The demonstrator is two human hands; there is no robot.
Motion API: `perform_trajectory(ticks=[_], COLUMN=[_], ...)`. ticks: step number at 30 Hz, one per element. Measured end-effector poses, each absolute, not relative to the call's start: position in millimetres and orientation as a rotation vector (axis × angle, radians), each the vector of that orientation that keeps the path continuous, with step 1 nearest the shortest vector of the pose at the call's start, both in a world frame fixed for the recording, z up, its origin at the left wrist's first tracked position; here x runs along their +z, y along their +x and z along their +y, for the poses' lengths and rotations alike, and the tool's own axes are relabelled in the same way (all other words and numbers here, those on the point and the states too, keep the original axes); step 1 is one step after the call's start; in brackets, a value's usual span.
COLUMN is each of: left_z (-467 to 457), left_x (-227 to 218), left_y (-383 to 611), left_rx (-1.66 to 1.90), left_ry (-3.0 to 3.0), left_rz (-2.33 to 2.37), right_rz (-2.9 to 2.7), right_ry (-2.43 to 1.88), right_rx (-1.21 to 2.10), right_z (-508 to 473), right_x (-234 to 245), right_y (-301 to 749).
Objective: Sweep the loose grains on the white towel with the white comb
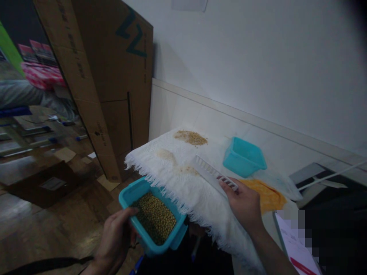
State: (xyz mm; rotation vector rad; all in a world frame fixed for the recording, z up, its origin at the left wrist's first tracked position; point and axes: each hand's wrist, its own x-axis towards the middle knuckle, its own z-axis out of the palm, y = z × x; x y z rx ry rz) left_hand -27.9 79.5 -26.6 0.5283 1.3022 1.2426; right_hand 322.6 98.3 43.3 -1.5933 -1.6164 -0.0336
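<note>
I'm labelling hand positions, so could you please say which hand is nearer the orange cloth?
Right. The right hand is just left of the orange cloth; the left hand is farther left, holding the filled blue box.

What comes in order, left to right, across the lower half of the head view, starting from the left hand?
Left hand, turquoise tub holding beans, white slotted tool, right hand, orange cloth, printed sheet.

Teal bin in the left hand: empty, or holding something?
Partly filled: the teal bin holds a layer of beans, with bare inner wall showing above them. The left hand grips its rim.
</note>
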Motion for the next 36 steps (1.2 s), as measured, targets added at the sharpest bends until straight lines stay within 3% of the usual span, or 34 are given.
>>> perform_trajectory(ticks=[20,36], left_z=[77.5,73.0], left_x=[-32.0,-50.3], left_y=[-31.1,-18.4], left_rx=[1.185,1.195], left_ry=[0.56,0.533], left_rz=[1.27,1.323], right_rz=[-1.646,-1.623], right_ry=[-1.548,-1.494], right_rx=[0.159,-0.023], right_z=[103.3,64.0], right_x=[39.0,44.6], right_y=[307.4,301.0])
